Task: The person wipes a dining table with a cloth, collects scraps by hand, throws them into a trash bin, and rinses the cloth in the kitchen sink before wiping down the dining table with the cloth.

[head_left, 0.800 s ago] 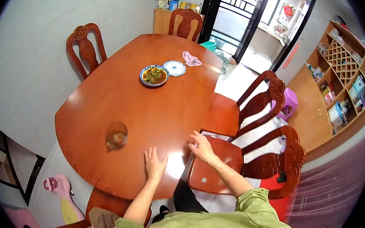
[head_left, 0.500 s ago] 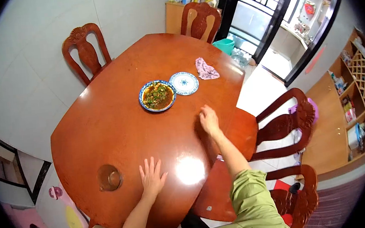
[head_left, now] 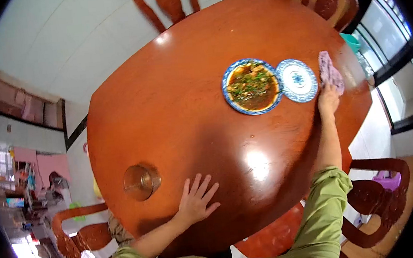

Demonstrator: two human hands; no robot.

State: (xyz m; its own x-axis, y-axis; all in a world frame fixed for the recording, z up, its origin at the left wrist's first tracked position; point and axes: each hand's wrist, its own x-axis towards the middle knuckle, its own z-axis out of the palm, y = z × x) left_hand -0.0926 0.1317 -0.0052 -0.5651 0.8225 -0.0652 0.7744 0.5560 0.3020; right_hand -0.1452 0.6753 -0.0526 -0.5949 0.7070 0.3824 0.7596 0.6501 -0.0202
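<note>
My right hand (head_left: pixel 329 102) reaches across the table to a pink, dark-patterned cloth (head_left: pixel 329 73), and its bent fingers close on the cloth's near end. Left of the cloth lies a white plate with a blue pattern (head_left: pixel 299 81). Touching that plate's left side is a blue-rimmed dish of food in brown sauce with chopped greens (head_left: pixel 253 87). My left hand (head_left: pixel 196 203) rests palm down on the tabletop, fingers spread, holding nothing. A clear brownish glass vessel (head_left: pixel 141 182) stands to its left.
The large polished wooden table (head_left: pixel 175 97) fills the middle of the view. Carved wooden chairs stand around it, one at the lower left (head_left: pixel 86 240) and one at the right (head_left: pixel 374 198). Beyond the far right edge is a green bin (head_left: pixel 351 41).
My right hand has moved forward and right from the bare tabletop to the cloth. My left hand stays flat. The view has turned left and tilted downward.
</note>
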